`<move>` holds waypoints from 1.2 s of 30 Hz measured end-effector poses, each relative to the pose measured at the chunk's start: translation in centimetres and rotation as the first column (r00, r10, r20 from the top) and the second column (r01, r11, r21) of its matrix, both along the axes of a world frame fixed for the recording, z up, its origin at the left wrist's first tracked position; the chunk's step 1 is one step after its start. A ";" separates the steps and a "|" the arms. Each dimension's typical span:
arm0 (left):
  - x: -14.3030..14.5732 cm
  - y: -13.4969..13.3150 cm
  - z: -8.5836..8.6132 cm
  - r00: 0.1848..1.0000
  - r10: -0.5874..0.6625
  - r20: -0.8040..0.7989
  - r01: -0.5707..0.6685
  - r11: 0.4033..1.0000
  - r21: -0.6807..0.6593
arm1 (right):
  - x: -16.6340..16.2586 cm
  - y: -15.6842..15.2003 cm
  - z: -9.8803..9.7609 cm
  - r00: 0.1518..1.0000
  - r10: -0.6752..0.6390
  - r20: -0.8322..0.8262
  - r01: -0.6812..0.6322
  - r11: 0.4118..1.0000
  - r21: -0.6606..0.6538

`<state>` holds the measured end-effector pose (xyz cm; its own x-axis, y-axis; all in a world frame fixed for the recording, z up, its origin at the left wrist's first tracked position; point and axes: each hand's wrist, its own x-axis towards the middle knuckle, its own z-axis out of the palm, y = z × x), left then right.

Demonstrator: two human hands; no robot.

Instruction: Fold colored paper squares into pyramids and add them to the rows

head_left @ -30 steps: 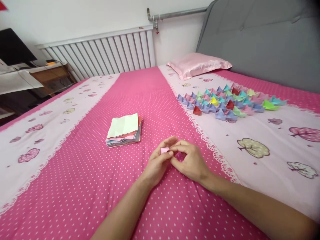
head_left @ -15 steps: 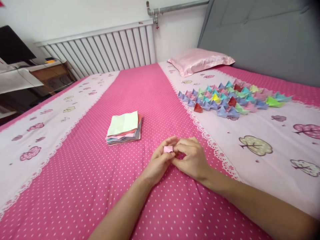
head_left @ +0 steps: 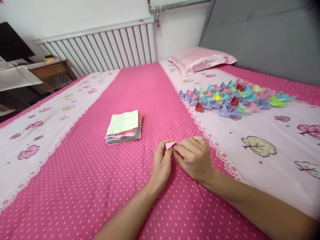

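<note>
White radiator [head_left: 100, 30] behind | pink dotted bedspread [head_left: 87, 160] beneath | hands [head_left: 193, 160] together, pinching folded pink paper [head_left: 170, 145]

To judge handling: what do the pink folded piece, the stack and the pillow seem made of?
Pink folded piece: probably matte paper, given its crisp edges. Stack: likely matte paper, in thin creased sheets. Pillow: satin-like fabric, judging by its glossy sheen.

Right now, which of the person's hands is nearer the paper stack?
Left: the left hand is to the near right of the paper stack; the right hand is farther right.
</note>
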<state>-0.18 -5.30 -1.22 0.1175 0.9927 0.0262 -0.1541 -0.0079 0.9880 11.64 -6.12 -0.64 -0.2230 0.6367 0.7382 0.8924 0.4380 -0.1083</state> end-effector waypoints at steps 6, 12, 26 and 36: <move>-0.3 0.8 0.0 0.952 0.033 0.305 0.006 0.992 -0.126 | -0.2 0.0 0.0 0.980 0.062 -0.187 -0.077 0.994 -0.072; -0.4 1.0 0.1 0.921 0.048 0.386 0.026 0.982 -0.185 | -0.2 0.1 0.0 0.946 0.122 -0.301 -0.151 0.986 -0.075; -0.8 0.9 0.4 0.991 0.001 0.131 0.010 0.996 -0.085 | -0.3 0.2 0.0 0.917 0.062 -0.394 -0.128 0.981 -0.144; -1.1 1.1 0.2 1.000 0.008 0.019 -0.006 0.995 -0.101 | -0.2 0.3 0.2 0.896 0.003 -0.444 -0.128 0.959 -0.252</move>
